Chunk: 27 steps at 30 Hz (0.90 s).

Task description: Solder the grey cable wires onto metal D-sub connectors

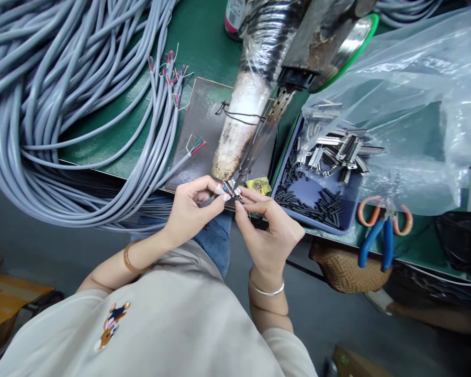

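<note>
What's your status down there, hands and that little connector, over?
Left hand pinching small connector with coloured wires; right hand at its other end, grip unclear. Metal tool reaching down to connector; stained white tube just beyond.

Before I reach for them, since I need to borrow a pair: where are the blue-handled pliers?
In the head view, the blue-handled pliers lie at the right, on the green table, just right of the blue tray.

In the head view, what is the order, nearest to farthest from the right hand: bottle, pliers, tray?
From the right hand:
1. Tray, just to its right.
2. Pliers, farther right, beyond the tray.
3. Bottle, at the far top edge.
</note>
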Each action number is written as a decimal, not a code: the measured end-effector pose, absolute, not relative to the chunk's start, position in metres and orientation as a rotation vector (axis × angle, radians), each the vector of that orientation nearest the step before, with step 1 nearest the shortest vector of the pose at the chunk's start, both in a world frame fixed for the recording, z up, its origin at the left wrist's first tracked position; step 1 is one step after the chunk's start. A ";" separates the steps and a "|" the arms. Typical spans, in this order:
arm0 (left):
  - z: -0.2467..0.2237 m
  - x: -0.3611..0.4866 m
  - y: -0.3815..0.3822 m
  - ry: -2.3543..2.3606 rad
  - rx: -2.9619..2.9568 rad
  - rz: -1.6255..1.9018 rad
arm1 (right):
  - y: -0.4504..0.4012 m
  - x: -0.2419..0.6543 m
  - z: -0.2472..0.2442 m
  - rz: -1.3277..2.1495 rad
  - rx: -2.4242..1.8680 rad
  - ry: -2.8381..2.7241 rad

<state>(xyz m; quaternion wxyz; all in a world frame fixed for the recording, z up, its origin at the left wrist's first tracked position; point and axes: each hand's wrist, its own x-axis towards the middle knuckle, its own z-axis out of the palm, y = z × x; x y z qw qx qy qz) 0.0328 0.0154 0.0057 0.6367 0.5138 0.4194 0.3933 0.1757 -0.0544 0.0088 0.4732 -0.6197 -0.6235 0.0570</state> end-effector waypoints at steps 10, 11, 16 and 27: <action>0.001 0.032 0.007 0.990 1.345 0.911 | -0.058 0.173 0.005 -0.069 -1.604 -1.553; -0.001 0.031 0.006 1.001 1.376 0.922 | -0.059 0.173 0.005 -0.084 -1.612 -1.558; -0.008 0.027 -0.003 0.974 1.566 1.051 | -0.064 0.172 0.003 -0.104 -1.591 -1.552; 0.010 0.017 0.001 0.787 1.010 0.744 | -0.074 0.168 -0.009 0.236 -1.470 -1.389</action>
